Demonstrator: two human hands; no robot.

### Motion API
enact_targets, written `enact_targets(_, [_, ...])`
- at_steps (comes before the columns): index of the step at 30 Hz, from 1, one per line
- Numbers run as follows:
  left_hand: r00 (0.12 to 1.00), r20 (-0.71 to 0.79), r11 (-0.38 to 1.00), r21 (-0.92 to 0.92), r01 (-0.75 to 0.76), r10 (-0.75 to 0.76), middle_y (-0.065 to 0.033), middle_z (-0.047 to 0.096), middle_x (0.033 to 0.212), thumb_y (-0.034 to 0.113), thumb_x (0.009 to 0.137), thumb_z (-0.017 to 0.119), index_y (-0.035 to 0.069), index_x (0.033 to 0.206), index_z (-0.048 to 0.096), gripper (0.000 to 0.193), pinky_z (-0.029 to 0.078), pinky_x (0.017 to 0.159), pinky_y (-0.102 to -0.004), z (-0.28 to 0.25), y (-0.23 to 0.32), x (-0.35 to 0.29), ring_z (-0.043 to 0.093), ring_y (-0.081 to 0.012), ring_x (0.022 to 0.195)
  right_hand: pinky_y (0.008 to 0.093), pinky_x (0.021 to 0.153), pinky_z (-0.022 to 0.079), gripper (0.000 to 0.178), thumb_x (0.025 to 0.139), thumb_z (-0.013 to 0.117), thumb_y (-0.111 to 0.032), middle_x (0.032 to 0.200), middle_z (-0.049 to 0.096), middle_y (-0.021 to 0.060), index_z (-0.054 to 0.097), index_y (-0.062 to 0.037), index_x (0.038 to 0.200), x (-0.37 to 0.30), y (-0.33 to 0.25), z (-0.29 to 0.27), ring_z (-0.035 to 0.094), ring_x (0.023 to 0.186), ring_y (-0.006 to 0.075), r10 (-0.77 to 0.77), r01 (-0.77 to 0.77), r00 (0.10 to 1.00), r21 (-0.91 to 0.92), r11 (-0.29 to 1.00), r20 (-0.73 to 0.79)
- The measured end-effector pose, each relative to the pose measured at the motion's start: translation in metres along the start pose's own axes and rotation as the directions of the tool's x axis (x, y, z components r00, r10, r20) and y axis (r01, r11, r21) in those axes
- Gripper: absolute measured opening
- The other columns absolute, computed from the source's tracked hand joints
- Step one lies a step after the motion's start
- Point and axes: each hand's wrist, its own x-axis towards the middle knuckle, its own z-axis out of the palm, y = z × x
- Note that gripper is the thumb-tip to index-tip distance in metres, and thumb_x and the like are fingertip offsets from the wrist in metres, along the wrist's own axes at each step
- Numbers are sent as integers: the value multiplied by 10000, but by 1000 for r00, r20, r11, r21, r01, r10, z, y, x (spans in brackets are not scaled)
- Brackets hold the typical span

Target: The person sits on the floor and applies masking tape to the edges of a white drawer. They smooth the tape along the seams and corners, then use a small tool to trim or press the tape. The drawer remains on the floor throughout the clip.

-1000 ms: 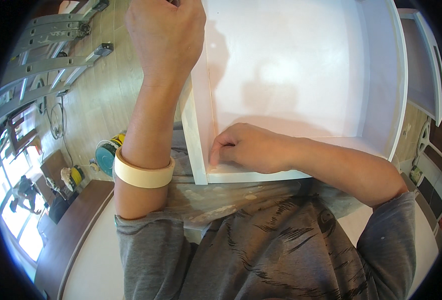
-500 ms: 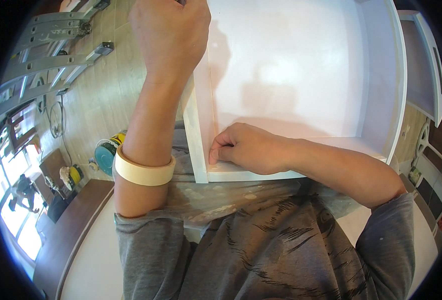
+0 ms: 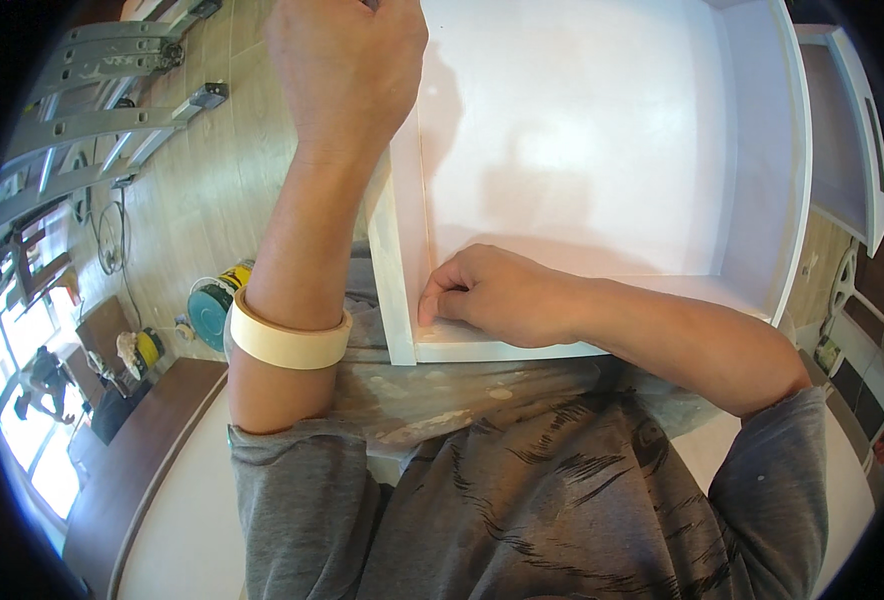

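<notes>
A white, shallow open box like a drawer lies in front of me. My left hand is closed in a fist over its left side panel, farther from me; what it holds, if anything, is hidden. Around my left forearm sits a roll of cream masking tape. My right hand reaches inside the box, fingers and thumb pressed together at its near left corner. Nothing can be made out between those fingertips. A pale cream edge runs along the left panel between the two hands.
Another white drawer-like piece stands at the far right. Metal ladders lie at the far left on the wood-look floor. A teal-lidded container stands left of my forearm, near a dark brown panel.
My left hand has shifted very slightly to the right, still closed. My right hand stays pinched at the near left corner.
</notes>
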Motion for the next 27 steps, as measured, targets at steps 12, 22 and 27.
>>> enact_targets(12, [1000, 6, 995, -97, -11, 12, -94, 604, 837, -45, 880, 612, -12, 987, 604, 112, 483, 703, -318, -2, -5, 0, 581, -179, 735, 295, 747, 456, 214, 1008, 573, -172, 828, 619, 18, 745, -58, 953, 1, 1, 1, 530, 771, 120, 34, -34, 999, 10, 999, -7])
enact_targets(22, [999, 1, 997, -62, -38, 38, -121, 625, 876, -36, 897, 601, -6, 1040, 596, 146, 499, 732, -333, 1, -7, -2, 623, -207, 794, 291, 756, 477, 168, 967, 677, -175, 875, 656, 18, 736, -21, 934, -4, 6, -3, 559, 790, 112, -80, 79, 995, -14, 997, -58])
enact_targets(27, [999, -4, 990, -131, -54, 54, -110, 622, 878, -50, 898, 596, -9, 1036, 592, 144, 496, 730, -321, 2, -9, -4, 616, -192, 788, 301, 723, 488, 141, 915, 732, -145, 799, 645, 29, 718, -6, 932, -3, 1, -1, 560, 734, 120, -119, 118, 992, -33, 992, -49])
